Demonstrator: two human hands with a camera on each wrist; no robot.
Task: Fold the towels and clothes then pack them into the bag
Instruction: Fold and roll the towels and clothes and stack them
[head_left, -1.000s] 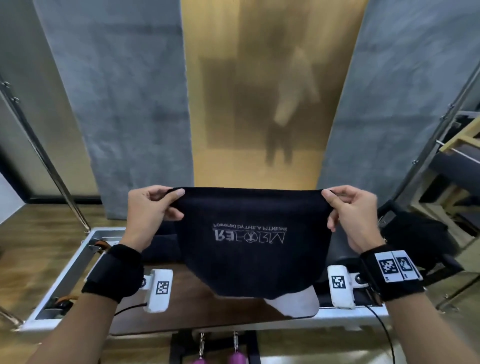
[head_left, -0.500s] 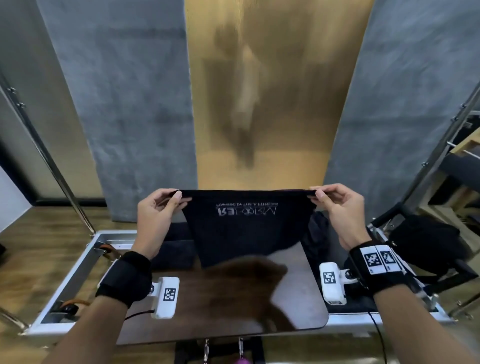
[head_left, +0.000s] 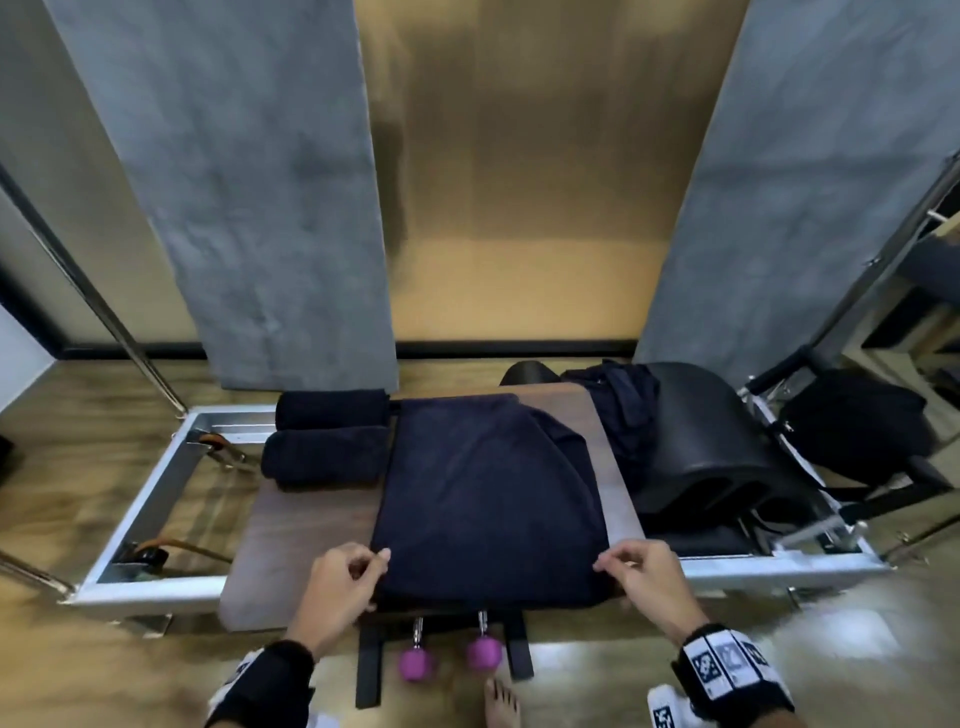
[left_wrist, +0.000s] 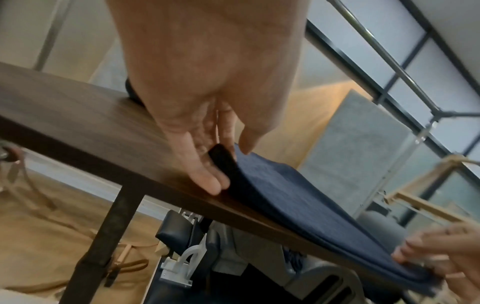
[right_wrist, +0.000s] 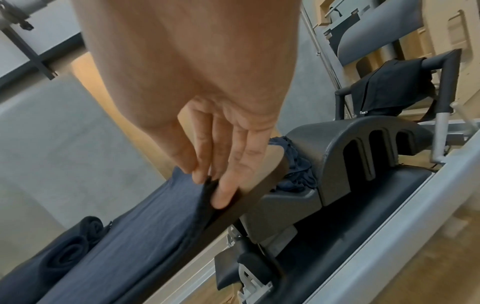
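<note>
A dark navy garment (head_left: 488, 499) lies spread flat on the brown wooden board (head_left: 291, 540). My left hand (head_left: 358, 571) pinches its near left corner (left_wrist: 223, 156). My right hand (head_left: 623, 566) pinches the near right corner (right_wrist: 207, 185) at the board's edge. Two rolled dark towels (head_left: 327, 441) sit at the board's far left, also seen in the right wrist view (right_wrist: 78, 246). A crumpled dark cloth (head_left: 618, 410) lies at the far right. A black bag (head_left: 852, 426) hangs on the frame at the right.
The board sits on a metal-framed exercise machine (head_left: 156, 499). A black arched barrel (head_left: 717, 457) stands right of the board. Two purple knobs (head_left: 452, 657) hang below the near edge. A bare foot (head_left: 501, 701) stands on the floor. Grey panels (head_left: 249, 182) rise behind.
The garment was held up in the air by its top edge; now it is laid flat on the board, with both hands lowered to the near corners.
</note>
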